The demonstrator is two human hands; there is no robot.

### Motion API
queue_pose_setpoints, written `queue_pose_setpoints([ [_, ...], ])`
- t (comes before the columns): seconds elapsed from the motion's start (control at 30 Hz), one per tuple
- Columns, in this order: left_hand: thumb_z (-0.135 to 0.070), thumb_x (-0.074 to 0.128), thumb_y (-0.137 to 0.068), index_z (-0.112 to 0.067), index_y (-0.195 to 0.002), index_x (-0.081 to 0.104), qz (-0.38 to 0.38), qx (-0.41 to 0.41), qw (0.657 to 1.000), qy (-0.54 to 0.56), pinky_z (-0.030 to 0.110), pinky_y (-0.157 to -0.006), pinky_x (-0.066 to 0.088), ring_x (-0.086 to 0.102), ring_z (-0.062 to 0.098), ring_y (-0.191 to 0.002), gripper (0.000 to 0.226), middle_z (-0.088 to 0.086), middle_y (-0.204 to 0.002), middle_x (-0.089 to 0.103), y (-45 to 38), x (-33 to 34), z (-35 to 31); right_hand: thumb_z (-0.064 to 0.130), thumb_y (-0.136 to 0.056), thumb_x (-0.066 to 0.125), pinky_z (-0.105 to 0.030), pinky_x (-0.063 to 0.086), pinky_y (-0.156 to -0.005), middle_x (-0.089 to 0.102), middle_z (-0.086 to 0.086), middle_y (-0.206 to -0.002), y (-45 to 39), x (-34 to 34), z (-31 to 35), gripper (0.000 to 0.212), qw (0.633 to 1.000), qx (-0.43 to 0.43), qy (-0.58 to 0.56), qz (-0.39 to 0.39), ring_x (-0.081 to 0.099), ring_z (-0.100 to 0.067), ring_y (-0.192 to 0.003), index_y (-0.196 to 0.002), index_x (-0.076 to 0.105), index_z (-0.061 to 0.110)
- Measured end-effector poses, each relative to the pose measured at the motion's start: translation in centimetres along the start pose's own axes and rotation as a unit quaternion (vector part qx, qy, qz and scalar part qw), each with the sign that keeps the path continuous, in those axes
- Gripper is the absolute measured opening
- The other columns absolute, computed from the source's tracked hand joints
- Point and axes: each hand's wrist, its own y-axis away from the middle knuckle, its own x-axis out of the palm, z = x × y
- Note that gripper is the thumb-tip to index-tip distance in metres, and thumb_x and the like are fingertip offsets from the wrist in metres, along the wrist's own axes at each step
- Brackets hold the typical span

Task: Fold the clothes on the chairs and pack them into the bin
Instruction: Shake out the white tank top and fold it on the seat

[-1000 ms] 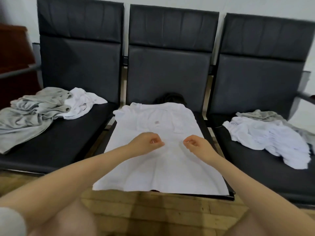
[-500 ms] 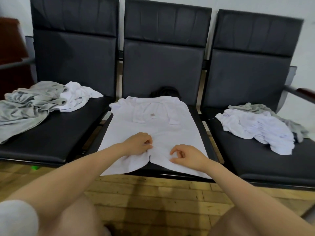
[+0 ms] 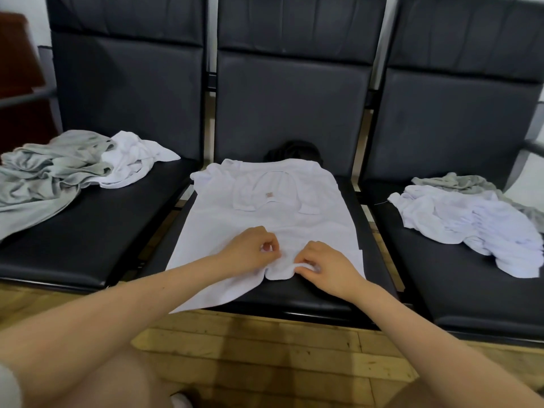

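A: Where is the white shirt [image 3: 265, 219] you are folding?

B: It lies spread on the seat of the middle chair [image 3: 297, 113], collar at the far end, sleeves tucked in over the chest, a small label showing under the neckline. Its near-left corner hangs over the front edge of the seat.

A: And your hands?

B: Your left hand [image 3: 250, 251] and right hand [image 3: 326, 267] sit close together at the near hem, each with fingers curled, pinching a bit of the white cloth. The hem is bunched up between them, baring dark seat on the near right.

A: What is on the other seats?

B: On the left chair [image 3: 126, 92], a crumpled grey garment [image 3: 44, 178] lies at the far left, trailing over the seat's left side, with a crumpled white garment [image 3: 132, 163] touching it on its right. On the right chair [image 3: 459, 113], a rumpled white piece [image 3: 471, 228] lies on top of a grey piece [image 3: 459, 184] that shows along its far edge.

A: Anything behind the shirt?

B: A dark bundle [image 3: 294, 150] sits against the middle backrest, just beyond the collar; what it is I cannot tell.

A: And below?

B: A wooden plank floor [image 3: 265, 357] runs under the chairs, nearest you.
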Motion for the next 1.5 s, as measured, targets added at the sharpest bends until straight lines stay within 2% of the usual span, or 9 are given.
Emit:
queue_pose_setpoints([
  [0.23, -0.065, 0.063, -0.073, -0.032, -0.087, 0.064, 0.013, 0.024, 0.996, -0.083, 0.022, -0.073, 0.04, 0.049, 0.006, -0.085, 0.035, -0.011, -0.089, 0.054, 1.9, 0.3, -0.7, 0.025, -0.1, 0.047, -0.022, 0.039, -0.067, 0.059, 0.005, -0.081, -0.8, -1.1, -0.5, 0.018, 0.974, 0.13, -0.183, -0.016, 0.053, -0.009, -0.074, -0.083, 0.054, 0.025],
  [0.4, -0.034, 0.054, -0.092, -0.024, -0.076, 0.052, 0.013, 0.028, 0.989, -0.142, 0.025, -0.06, 0.028, 0.049, 0.017, -0.079, 0.019, -0.01, -0.075, 0.048, 2.1, 0.8, -1.0, 0.023, -0.102, 0.04, -0.022, 0.04, -0.068, 0.056, 0.008, -0.075, -0.7, -1.8, -0.4, 0.025, 0.939, 0.18, -0.293, -0.011, 0.05, -0.007, -0.069, -0.081, 0.053, 0.026],
  [0.53, -0.019, 0.04, -0.101, -0.007, -0.091, 0.059, -0.023, -0.066, 0.993, 0.097, 0.019, -0.067, 0.038, 0.056, 0.019, -0.084, 0.024, 0.005, -0.088, 0.061, 1.6, -0.1, -1.4, 0.048, -0.089, 0.059, -0.019, 0.039, -0.072, 0.06, 0.014, -0.087, -0.2, -2.4, 0.2, 0.014, 0.957, 0.148, -0.248, -0.017, 0.055, 0.001, -0.081, -0.085, 0.053, 0.036],
  [0.63, -0.022, 0.039, -0.102, -0.014, -0.086, 0.056, -0.055, -0.108, 0.97, 0.21, 0.008, -0.058, 0.037, 0.05, 0.009, -0.072, 0.025, -0.003, -0.083, 0.056, 1.4, -1.3, -1.8, 0.055, -0.078, 0.069, -0.01, 0.037, -0.073, 0.058, 0.018, -0.097, 0.3, -3.5, 0.4, 0.027, 0.977, 0.119, -0.179, -0.001, 0.054, 0.005, -0.093, -0.096, 0.05, 0.049],
  [0.77, -0.033, 0.044, -0.099, -0.011, -0.089, 0.06, -0.041, -0.03, 0.992, 0.118, 0.015, -0.065, 0.04, 0.051, 0.009, -0.069, 0.029, 0.0, -0.08, 0.059, 1.7, -2.6, -1.6, 0.047, -0.088, 0.061, -0.01, 0.035, -0.068, 0.053, 0.014, -0.077, 0.8, -4.8, 0.4, 0.018, 0.985, 0.085, -0.133, -0.067, 0.053, 0.004, -0.076, -0.1, 0.049, 0.05],
  [0.87, -0.037, 0.048, -0.097, -0.02, -0.089, 0.063, -0.047, -0.003, 0.995, 0.093, 0.015, -0.073, 0.04, 0.056, 0.004, -0.078, 0.025, -0.008, -0.084, 0.064, 2.1, -2.9, -1.2, 0.041, -0.093, 0.057, -0.013, 0.039, -0.07, 0.061, 0.014, -0.081, 1.1, -5.4, 0.8, 0.002, 0.984, 0.079, -0.145, -0.071, 0.056, 0.001, -0.078, -0.093, 0.058, 0.039],
  [1.17, -0.018, 0.047, -0.099, -0.028, -0.106, 0.063, -0.109, 0.055, 0.992, 0.032, 0.001, -0.081, 0.036, 0.053, -0.012, -0.09, 0.02, -0.024, -0.098, 0.059, 3.3, -3.8, -0.4, 0.028, -0.096, 0.056, -0.022, 0.041, -0.066, 0.056, 0.004, -0.067, 2.1, -5.9, 1.0, 0.029, 0.97, 0.08, -0.219, -0.072, 0.047, -0.007, -0.063, -0.072, 0.062, 0.014],
  [1.3, -0.01, 0.047, -0.097, -0.019, -0.115, 0.066, -0.128, 0.051, 0.99, 0.008, 0.002, -0.083, 0.036, 0.054, -0.001, -0.097, 0.027, -0.014, -0.108, 0.062, 3.8, -3.5, 0.2, 0.021, -0.097, 0.054, -0.031, 0.038, -0.068, 0.055, -0.022, -0.074, 2.4, -5.8, 0.3, 0.034, 0.962, 0.111, -0.224, -0.11, 0.044, -0.015, -0.067, -0.078, 0.06, -0.006],
  [1.5, -0.016, 0.047, -0.097, -0.015, -0.113, 0.064, -0.145, 0.001, 0.98, -0.137, 0.028, -0.083, 0.042, 0.058, 0.02, -0.101, 0.024, -0.001, -0.108, 0.065, 4.7, -6.2, 1.8, 0.02, -0.099, 0.05, -0.027, 0.042, -0.069, 0.061, -0.002, -0.078, 2.5, -6.2, -1.1, 0.025, 0.939, 0.168, -0.181, -0.239, 0.054, -0.014, -0.073, -0.087, 0.063, 0.002],
])
